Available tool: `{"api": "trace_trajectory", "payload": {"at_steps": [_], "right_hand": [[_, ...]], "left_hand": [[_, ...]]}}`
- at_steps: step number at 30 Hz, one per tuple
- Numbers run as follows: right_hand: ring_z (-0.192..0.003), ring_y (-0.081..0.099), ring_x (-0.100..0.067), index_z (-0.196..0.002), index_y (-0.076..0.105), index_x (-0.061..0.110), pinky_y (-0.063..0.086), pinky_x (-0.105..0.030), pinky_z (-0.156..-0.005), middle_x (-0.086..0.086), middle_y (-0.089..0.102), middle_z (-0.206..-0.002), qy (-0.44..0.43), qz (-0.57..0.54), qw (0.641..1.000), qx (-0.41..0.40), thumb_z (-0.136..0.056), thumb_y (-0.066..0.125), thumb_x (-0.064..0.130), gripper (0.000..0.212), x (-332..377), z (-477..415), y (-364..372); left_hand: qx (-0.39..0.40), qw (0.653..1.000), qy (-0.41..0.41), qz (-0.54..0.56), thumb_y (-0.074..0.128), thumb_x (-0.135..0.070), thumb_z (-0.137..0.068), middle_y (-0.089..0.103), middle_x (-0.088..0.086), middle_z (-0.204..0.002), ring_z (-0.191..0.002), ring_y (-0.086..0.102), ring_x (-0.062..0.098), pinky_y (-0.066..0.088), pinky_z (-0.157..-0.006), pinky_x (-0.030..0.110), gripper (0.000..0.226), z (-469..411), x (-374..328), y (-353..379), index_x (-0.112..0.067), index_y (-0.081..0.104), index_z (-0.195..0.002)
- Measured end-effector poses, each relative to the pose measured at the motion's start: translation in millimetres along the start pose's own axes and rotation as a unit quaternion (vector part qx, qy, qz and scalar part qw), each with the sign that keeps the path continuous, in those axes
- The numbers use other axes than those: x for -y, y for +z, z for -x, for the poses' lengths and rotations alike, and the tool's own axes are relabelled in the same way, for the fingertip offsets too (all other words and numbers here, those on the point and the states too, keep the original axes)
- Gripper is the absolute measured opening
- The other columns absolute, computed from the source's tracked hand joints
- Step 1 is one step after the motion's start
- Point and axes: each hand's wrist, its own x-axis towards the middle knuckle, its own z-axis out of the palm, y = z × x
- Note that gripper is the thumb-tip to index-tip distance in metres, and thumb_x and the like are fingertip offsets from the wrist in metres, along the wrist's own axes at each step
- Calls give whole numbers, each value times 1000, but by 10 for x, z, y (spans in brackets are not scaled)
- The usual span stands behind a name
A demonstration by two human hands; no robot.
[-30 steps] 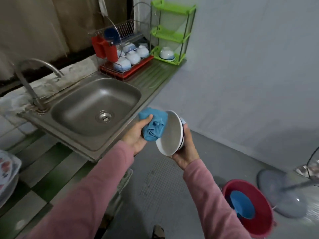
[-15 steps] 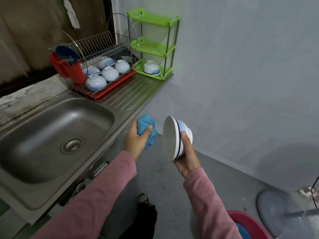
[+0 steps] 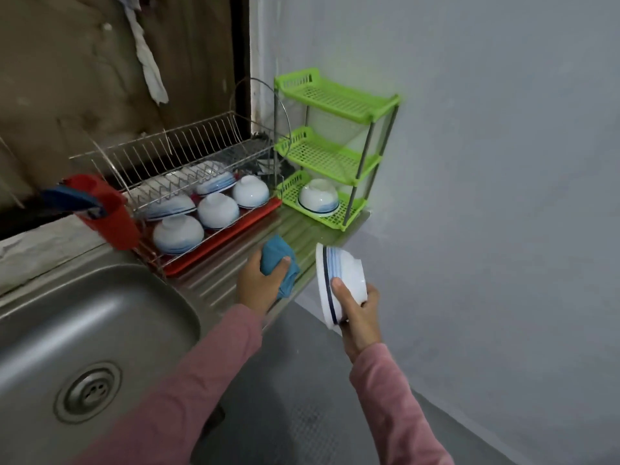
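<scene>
Our left hand (image 3: pixel 260 285) clutched the blue cloth (image 3: pixel 276 258) over the desk (image 3: pixel 214 283). Our right hand (image 3: pixel 360 317) gripped the white bowl (image 3: pixel 340 276) on edge, beyond its rim. Ahead, an upturned bowl (image 3: pixel 318 196) occupied the green shelf (image 3: pixel 335 102).

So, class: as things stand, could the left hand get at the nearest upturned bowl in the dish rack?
Probably yes for reach: nothing stands between the left hand and that bowl at the open front of the dish rack. But it grips the blue cloth, so grasping looks awkward.
</scene>
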Motion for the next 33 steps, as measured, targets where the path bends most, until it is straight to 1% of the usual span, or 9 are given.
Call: {"api": "trace_trajectory", "payload": {"at_steps": [7, 12, 16, 19, 23, 24, 27, 29, 33], "right_hand": [[-113, 63, -25, -131, 40, 22, 56, -46, -95, -6, 59, -126, 14, 65, 997, 28, -38, 93, 56, 113, 38, -985, 315], [-115, 59, -20, -132, 40, 26, 54, -44, -98, 3, 56, -126, 9, 115, 991, 64, -44, 93, 54, 107, 75, -1716, 618], [-115, 53, -17, -129, 38, 26, 48, -35, -97, 7, 49, -123, -86, 219, 970, 57, -42, 92, 53, 106, 147, -2207, 868], [-117, 51, -20, -127, 40, 28, 45, -40, -102, 1, 49, -126, -149, 272, 950, 39, -38, 89, 57, 106, 199, -2534, 1034], [-129, 42, -29, -142, 37, 7, 29, -31, -109, -13, 44, -138, -184, 368, 909, 63, -47, 99, 34, 117, 243, -2911, 1120], [-131, 40, -31, -142, 36, 2, 28, -34, -109, -16, 43, -138, -190, 387, 900, 64, -48, 100, 31, 117, 222, -3001, 1114], [-140, 29, -36, -149, 28, -2, 19, -38, -116, -22, 34, -147, -154, 416, 895, 49, -53, 98, 34, 124, 183, -3174, 1104], [-148, 16, -33, -155, 13, -1, 6, -31, -117, -23, 21, -158, -111, 417, 901, 44, -61, 94, 37, 129, 208, -3259, 1111], [-149, 22, -29, -155, 18, 1, 9, -24, -115, -18, 23, -162, -54, 398, 915, 29, -69, 90, 35, 117, 315, -3489, 1151]], "left_hand": [[-56, 998, -36, -3, 71, -17, -88, 63, -10, -86, -77, 58, 2, 44, -60, 10, 15, -748, 134, 312, -21, 61, -98], [-118, 992, -45, 2, 70, -16, -89, 60, -14, -89, -81, 58, 4, 44, -74, 25, 21, -1342, 268, 470, -22, 58, -106], [-182, 981, -62, 21, 69, -18, -91, 61, -13, -94, -89, 61, 13, 45, -81, 29, 22, -1740, 359, 592, -22, 58, -109], [-229, 970, -72, 26, 69, -21, -91, 65, -4, -98, -93, 62, 18, 46, -81, 30, 20, -1993, 394, 675, -21, 59, -109], [-263, 962, -67, 36, 68, -19, -91, 64, 2, -106, -94, 60, 17, 45, -72, 20, 28, -2334, 377, 761, -15, 59, -117], [-267, 960, -70, 41, 68, -18, -91, 65, 3, -106, -94, 60, 17, 45, -74, 22, 29, -2401, 382, 775, -13, 59, -118], [-261, 962, -68, 36, 69, -18, -90, 66, 8, -107, -95, 62, 21, 48, -81, 30, 27, -2521, 437, 821, -10, 61, -115], [-265, 961, -63, 40, 69, -16, -91, 66, 7, -103, -91, 61, 19, 48, -79, 29, 20, -2549, 463, 851, -14, 60, -108], [-285, 955, -64, 58, 68, -19, -91, 65, 0, -100, -88, 60, 12, 49, -75, 21, 16, -2568, 460, 883, -27, 59, -101]]}}
